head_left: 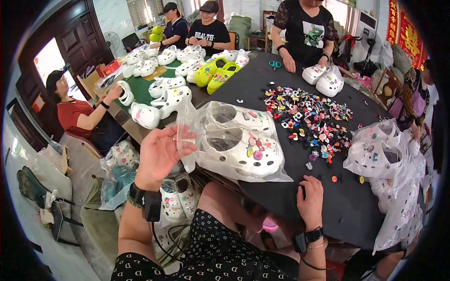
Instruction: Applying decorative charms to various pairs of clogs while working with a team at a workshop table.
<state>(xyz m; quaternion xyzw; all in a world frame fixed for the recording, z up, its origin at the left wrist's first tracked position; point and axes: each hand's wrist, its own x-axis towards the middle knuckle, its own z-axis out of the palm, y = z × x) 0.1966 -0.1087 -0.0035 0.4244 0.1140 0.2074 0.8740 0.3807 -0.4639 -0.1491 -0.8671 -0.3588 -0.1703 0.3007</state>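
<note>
Left hand (pixel 163 149) touches mouth of clear bag (pixel 276 174); cannot tell whether grip closed. Bag, 2 white clogs (pixel 260 151) inside, on near side of black tabletop (pixel 347 215), left of charm pile (pixel 304 117). Right hand (pixel 310 196) at near edge, grip loosely open.

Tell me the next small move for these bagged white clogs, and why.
Perhaps bring the right hand to the loose end of the plastic bag: the white clogs sit inside, only the left hand is at that end, and the right appears empty.
</note>
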